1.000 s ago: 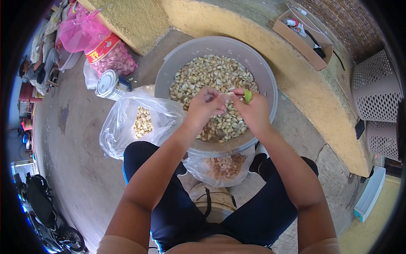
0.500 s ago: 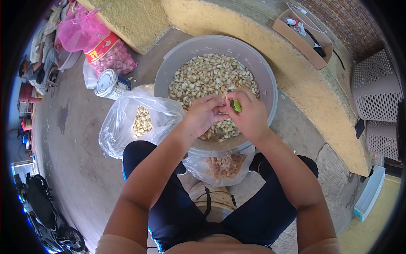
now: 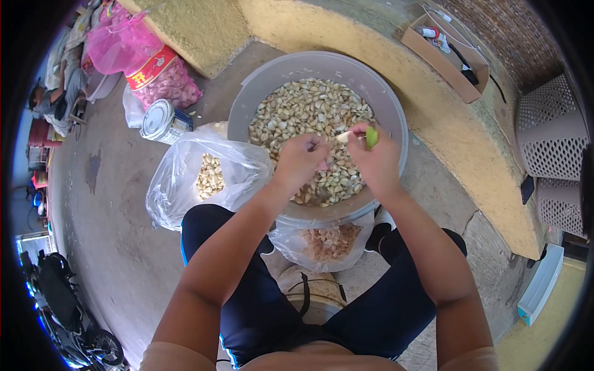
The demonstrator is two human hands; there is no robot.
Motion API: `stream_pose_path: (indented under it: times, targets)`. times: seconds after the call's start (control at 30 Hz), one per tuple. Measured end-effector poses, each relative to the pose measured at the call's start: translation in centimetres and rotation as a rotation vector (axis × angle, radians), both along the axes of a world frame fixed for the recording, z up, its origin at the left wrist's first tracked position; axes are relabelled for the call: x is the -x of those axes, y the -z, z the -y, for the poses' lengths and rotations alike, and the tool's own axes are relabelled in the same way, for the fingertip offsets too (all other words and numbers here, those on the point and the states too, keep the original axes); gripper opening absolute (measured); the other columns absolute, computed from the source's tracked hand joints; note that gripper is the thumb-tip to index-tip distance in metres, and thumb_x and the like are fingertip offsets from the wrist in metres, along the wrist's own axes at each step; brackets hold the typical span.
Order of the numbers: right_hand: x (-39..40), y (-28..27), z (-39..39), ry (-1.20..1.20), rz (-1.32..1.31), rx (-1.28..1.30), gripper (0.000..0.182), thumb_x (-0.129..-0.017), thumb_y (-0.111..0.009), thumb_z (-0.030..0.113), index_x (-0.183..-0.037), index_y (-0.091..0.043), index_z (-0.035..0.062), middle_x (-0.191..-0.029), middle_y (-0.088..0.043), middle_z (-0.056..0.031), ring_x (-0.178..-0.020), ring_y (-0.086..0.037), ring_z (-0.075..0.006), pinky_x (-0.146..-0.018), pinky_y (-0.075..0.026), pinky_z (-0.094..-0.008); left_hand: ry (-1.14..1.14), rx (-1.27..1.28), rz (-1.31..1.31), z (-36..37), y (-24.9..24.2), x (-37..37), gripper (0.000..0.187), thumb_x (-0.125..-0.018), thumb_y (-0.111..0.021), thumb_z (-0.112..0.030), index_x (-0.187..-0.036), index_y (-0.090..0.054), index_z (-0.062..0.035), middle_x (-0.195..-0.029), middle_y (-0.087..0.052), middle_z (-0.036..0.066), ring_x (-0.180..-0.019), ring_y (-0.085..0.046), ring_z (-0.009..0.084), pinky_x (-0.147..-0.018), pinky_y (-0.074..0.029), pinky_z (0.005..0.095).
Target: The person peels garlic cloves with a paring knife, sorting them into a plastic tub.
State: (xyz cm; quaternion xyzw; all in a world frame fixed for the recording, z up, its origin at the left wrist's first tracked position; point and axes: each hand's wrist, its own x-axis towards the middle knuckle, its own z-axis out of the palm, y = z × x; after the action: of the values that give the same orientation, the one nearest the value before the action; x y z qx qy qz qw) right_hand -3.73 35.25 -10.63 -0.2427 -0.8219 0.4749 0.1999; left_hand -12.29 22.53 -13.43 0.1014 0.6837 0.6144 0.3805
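Over a wide grey tub (image 3: 396,130) of garlic cloves (image 3: 309,111), both my hands are raised and apart. My right hand (image 3: 376,162) pinches a pale garlic clove (image 3: 343,136) at its fingertips. A small bright green object (image 3: 371,137), flat like a small knife's handle, sticks up from the same grip. To its left, my left hand (image 3: 301,162) is closed with thumb and fingertips together; I cannot tell what is in it. Some of the cloves below are hidden behind my hands.
A clear plastic bag (image 3: 176,185) with peeled cloves stands left of the tub. A bag of peelings (image 3: 331,241) lies between my feet. Behind are a can (image 3: 159,120) and a pink mesh sack (image 3: 167,86). A low yellow ledge (image 3: 458,130) carries a cardboard box (image 3: 442,62). A person (image 3: 52,102) sits far left.
My hands have moved apart from where they met over the tub. The clove now shows at my right fingertips, and the green object has turned more upright.
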Motion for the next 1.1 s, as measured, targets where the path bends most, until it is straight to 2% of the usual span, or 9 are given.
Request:
stream_pose_path:
  times: [0.1,0.2,0.3,0.4,0.6,0.7,0.9,1.0,1.1]
  targets:
    - [0.2,-0.6,-0.4,0.064,-0.009,0.485,0.017,-0.075,-0.06,0.013,-0.088,-0.06,0.0021,-0.072,-0.059,-0.0036,-0.055,-0.052,-0.008,-0.046,-0.044,-0.0235,-0.025,-0.013,-0.012,0.1,0.0,0.5,0.015,-0.081,-0.057,-0.011,-0.085,-0.054,0.0039,-0.075,-0.059,0.008,-0.057,-0.056,0.0109,-0.053,-0.048,0.0216]
    - [0.2,0.0,-0.9,0.027,0.021,0.532,0.017,-0.078,-0.059,0.014,-0.09,-0.061,0.0025,-0.071,-0.059,-0.0022,-0.054,-0.051,-0.0067,-0.043,-0.043,-0.0215,-0.088,-0.123,0.02,0.0,-0.3,0.3,0.014,-0.08,-0.057,-0.01,-0.086,-0.054,0.0028,-0.076,-0.059,0.008,-0.06,-0.057,0.0111,-0.054,-0.048,0.0221]
    - [0.1,0.4,-1.0,-0.053,0.062,0.552,0.018,-0.081,-0.059,0.014,-0.094,-0.06,0.003,-0.07,-0.056,-0.0003,-0.05,-0.046,-0.0057,-0.042,-0.041,-0.0207,-0.006,-0.188,0.042,-0.1,-0.4,0.6,0.014,-0.081,-0.055,-0.009,-0.091,-0.054,0.0024,-0.077,-0.059,0.008,-0.063,-0.057,0.0123,-0.057,-0.049,0.0227]
    - [0.1,0.3,-1.0,-0.079,0.095,0.539,0.017,-0.08,-0.057,0.013,-0.091,-0.06,0.0017,-0.068,-0.057,-0.0014,-0.049,-0.049,-0.0069,-0.042,-0.042,-0.0213,0.018,-0.162,0.087,-0.1,-0.6,0.5,0.016,-0.082,-0.053,-0.009,-0.095,-0.055,0.0017,-0.078,-0.059,0.008,-0.066,-0.058,0.013,-0.06,-0.051,0.0238]
    - [0.2,0.4,-0.9,-0.159,0.108,0.552,0.017,-0.081,-0.056,0.014,-0.093,-0.061,0.0022,-0.068,-0.058,-0.0019,-0.047,-0.048,-0.0063,-0.042,-0.042,-0.0211,0.025,-0.152,0.279,0.2,-1.7,0.9,0.022,-0.081,-0.055,-0.01,-0.099,-0.054,0.0024,-0.084,-0.058,0.007,-0.073,-0.058,0.0142,-0.066,-0.052,0.0286]
    - [0.2,0.3,-0.7,-0.153,0.097,0.567,0.018,-0.081,-0.056,0.015,-0.093,-0.061,0.0024,-0.069,-0.059,-0.0022,-0.047,-0.048,-0.006,-0.042,-0.042,-0.0205,0.122,-0.06,0.102,0.1,-2.1,0.3,0.024,-0.08,-0.057,-0.009,-0.099,-0.053,0.0036,-0.086,-0.058,0.008,-0.076,-0.059,0.015,-0.066,-0.052,0.0279]
    - [0.2,0.7,-0.6,-0.111,0.12,0.538,0.02,-0.08,-0.059,0.019,-0.092,-0.061,0.0022,-0.07,-0.06,-0.0025,-0.047,-0.049,-0.0061,-0.042,-0.042,-0.0196,0.071,-0.156,0.052,0.2,-1.0,0.4,0.025,-0.076,-0.062,-0.005,-0.097,-0.053,0.0046,-0.082,-0.06,0.008,-0.071,-0.061,0.0136,-0.064,-0.051,0.0244]
    - [0.2,0.0,-0.2,-0.075,0.155,0.539,0.021,-0.08,-0.061,0.017,-0.094,-0.059,0.0016,-0.065,-0.053,0.0006,-0.048,-0.044,-0.0059,-0.043,-0.043,-0.0221,0.02,-0.015,-0.293,0.1,-0.3,0.4,0.021,-0.074,-0.068,-0.011,-0.087,-0.059,0.0029,-0.072,-0.063,0.008,-0.066,-0.061,0.0128,-0.061,-0.05,0.0243]
    - [0.2,0.3,-0.4,-0.11,0.197,0.61,0.022,-0.079,-0.062,0.017,-0.094,-0.059,0.0005,-0.063,-0.053,0.0004,-0.048,-0.044,-0.006,-0.042,-0.042,-0.0222,0.08,0.083,-0.628,0.2,-1.1,-0.2,0.015,-0.073,-0.067,-0.005,-0.084,-0.059,0.0026,-0.075,-0.063,0.006,-0.069,-0.061,0.01,-0.063,-0.049,0.0214]
